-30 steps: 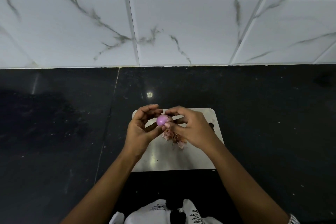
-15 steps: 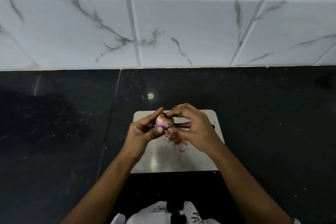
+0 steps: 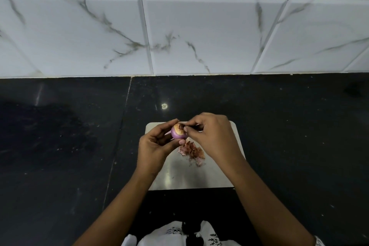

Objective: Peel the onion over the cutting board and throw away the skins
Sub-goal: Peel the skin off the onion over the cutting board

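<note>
A small purple onion [image 3: 178, 133] with a brownish root end facing up is held above the far left part of the white cutting board [image 3: 199, 175]. My left hand [image 3: 157, 146] grips it between thumb and fingers. My right hand [image 3: 211, 136] pinches a bit of dry skin at the onion's top with thumb and forefinger. A small pile of pinkish-brown skins [image 3: 191, 153] lies on the board just below the onion, partly behind my right hand.
The board sits on a black stone counter [image 3: 60, 146] that stretches left and right. A white marbled tile wall [image 3: 179, 26] rises behind it. White patterned clothing [image 3: 173, 233] shows at the bottom edge.
The onion has been turned in my left hand so its brown root end faces up. My right hand has shifted up to pinch skin at that end.
</note>
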